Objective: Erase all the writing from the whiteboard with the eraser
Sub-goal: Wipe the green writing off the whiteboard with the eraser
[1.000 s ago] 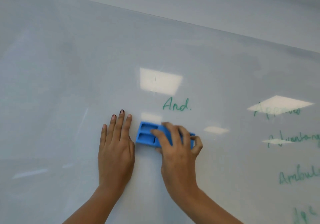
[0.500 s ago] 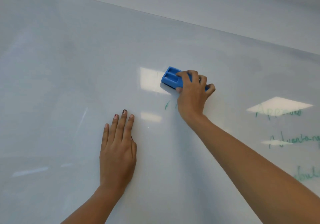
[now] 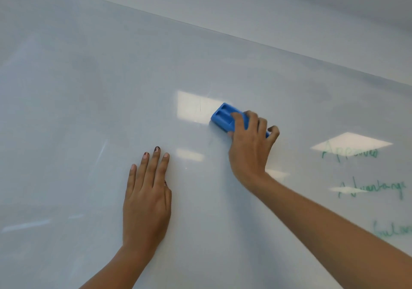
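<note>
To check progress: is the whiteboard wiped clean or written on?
Not clean: green writing shows on the whiteboard, right of the eraser.

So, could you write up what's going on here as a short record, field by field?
Surface: whiteboard, glossy
Tool: blue eraser, held against the board
Right hand: grips the eraser, fingers curled over its top
Left hand: flat on the board, fingers straight, holding nothing
Writing left: green words in three lines near the right edge, too faint to read surely
Around the eraser: no writing visible
Job status: not finished
</note>
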